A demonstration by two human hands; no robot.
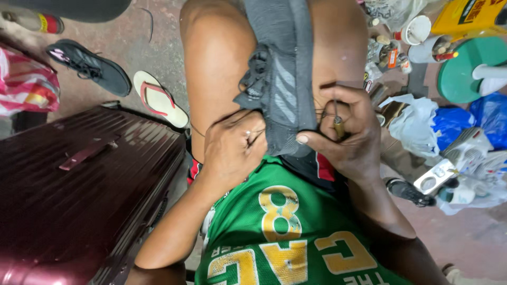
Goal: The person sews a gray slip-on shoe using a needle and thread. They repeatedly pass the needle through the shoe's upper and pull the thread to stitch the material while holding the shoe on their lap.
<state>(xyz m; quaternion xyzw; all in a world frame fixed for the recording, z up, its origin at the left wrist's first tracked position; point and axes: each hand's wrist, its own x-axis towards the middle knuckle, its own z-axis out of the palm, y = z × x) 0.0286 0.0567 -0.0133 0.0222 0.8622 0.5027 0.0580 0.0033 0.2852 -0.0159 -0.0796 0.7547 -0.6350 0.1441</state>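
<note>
While your right hand (351, 132) pinches a small brass-handled awl (338, 126) against the grey knit sneaker (282, 79), your left hand (232, 148) grips its heel edge. The sneaker lies on your lap between your thighs, beside a maroon suitcase (79, 184).

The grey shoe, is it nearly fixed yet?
Hard to say how much is done: no finished stitches show. In hand now: the grey shoe is clamped between the knees, the left hand steadies its edge, and the right hand grips a small awl with thread. How much is left can't be seen.
</note>
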